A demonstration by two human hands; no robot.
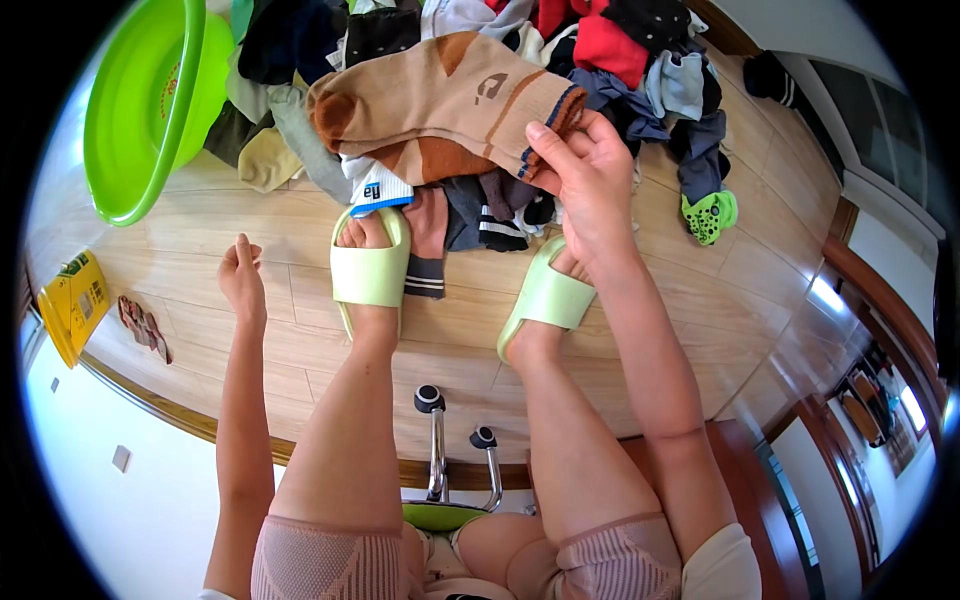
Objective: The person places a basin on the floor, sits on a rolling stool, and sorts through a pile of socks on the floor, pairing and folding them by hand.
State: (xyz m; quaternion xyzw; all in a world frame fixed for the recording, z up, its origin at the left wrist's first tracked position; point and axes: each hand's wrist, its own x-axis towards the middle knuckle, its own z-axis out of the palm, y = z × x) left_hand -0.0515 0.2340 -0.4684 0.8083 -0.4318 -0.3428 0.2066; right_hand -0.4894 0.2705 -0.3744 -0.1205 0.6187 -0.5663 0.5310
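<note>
My right hand pinches the cuffs of a pair of tan and brown socks, which stretch out to the left over the sock pile. My left hand is lowered at the left over the wooden floor, away from the pile, its fingers drawn together with nothing visible in them. Just below the held socks lie a white sock with a blue edge and a pink sock with a dark striped cuff. A cream sock rests at the pile's left side.
A green basin stands at the upper left, above a yellow container and a small brown patterned item. Green slippers are on my feet. A bright green spotted sock lies at right. Chair casters show between my legs.
</note>
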